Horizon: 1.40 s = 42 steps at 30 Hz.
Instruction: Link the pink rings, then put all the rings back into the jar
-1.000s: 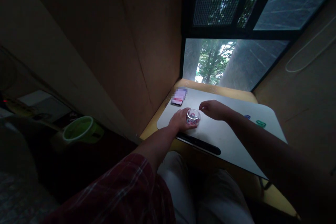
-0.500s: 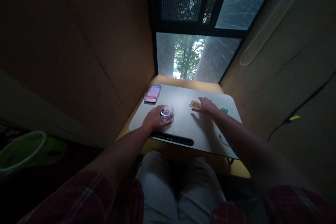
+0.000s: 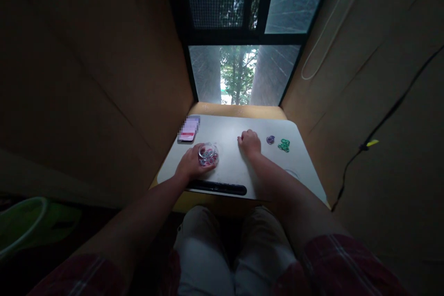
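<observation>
A clear round jar (image 3: pixel 208 155) with small pink and bluish pieces inside stands on the white board (image 3: pixel 225 127). My left hand (image 3: pixel 191 164) is wrapped round its left and near sides. Fingers curled together, my right hand (image 3: pixel 250 143) is at the middle of the board; the yellow rings are out of sight, and what it grips is hidden beneath the fingers. To its right lie a small purple cluster (image 3: pixel 270 139) and a green cluster of rings (image 3: pixel 284 145).
A phone (image 3: pixel 189 129) lies at the board's back left corner. Along the front edge runs a black bar (image 3: pixel 218 188). A clear round lid-like object (image 3: pixel 291 173) is partly behind my right forearm. A black cable (image 3: pixel 385 125) hangs at the right.
My right hand has closed where the yellow rings lay, and they no longer show. The purple cluster has come into view. The camera view has shifted; my left hand stays round the jar.
</observation>
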Tool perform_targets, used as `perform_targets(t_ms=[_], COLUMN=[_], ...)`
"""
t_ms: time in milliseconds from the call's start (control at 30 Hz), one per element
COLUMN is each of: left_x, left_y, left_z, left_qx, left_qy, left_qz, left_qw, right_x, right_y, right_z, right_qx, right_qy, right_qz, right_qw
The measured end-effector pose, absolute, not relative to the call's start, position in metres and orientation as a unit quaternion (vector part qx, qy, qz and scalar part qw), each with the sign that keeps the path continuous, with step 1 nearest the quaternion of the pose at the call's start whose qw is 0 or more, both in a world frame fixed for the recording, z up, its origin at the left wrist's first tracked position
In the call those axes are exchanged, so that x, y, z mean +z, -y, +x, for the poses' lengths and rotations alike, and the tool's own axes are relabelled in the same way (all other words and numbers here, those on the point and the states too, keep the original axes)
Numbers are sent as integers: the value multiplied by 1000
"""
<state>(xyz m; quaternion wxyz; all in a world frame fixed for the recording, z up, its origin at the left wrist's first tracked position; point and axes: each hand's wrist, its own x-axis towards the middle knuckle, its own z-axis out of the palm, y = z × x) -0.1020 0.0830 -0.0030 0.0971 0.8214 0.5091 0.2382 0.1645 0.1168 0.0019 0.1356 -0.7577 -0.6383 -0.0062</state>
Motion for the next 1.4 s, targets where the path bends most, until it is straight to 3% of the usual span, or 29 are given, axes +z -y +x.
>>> perform_targets(t_ms=[233, 500, 600, 733, 833, 933, 1133, 1400], left_x=[-1, 0, -2, -5, -5, -4, -1, -2], left_y=[-81, -80, -81, -82, -82, -80, -78, -79], left_z=[-101, -102, -102, -102, -102, -101, -101, -102], left_qx=[245, 237, 237, 246, 249, 253, 255, 248], left_qy=[-508, -513, -512, -504, -503, -507, -506, -508], left_qz=[821, 820, 820, 822, 821, 817, 815, 817], left_qw=[86, 94, 97, 99, 105, 108, 117, 113], right_x=[4, 5, 2, 1, 10, 28, 63, 64], right_y=[-117, -118, -120, -126, -134, -139, -130, -122], right_z=[161, 163, 171, 184, 174, 140, 62, 25], right_qx=[15, 36, 47, 100, 202, 344, 496, 511], right_qy=[645, 651, 628, 515, 362, 241, 178, 202], right_qz=[-761, -753, -756, -748, -698, -590, -436, -427], right_qw=[66, 88, 178, 407, 584, 690, 730, 718])
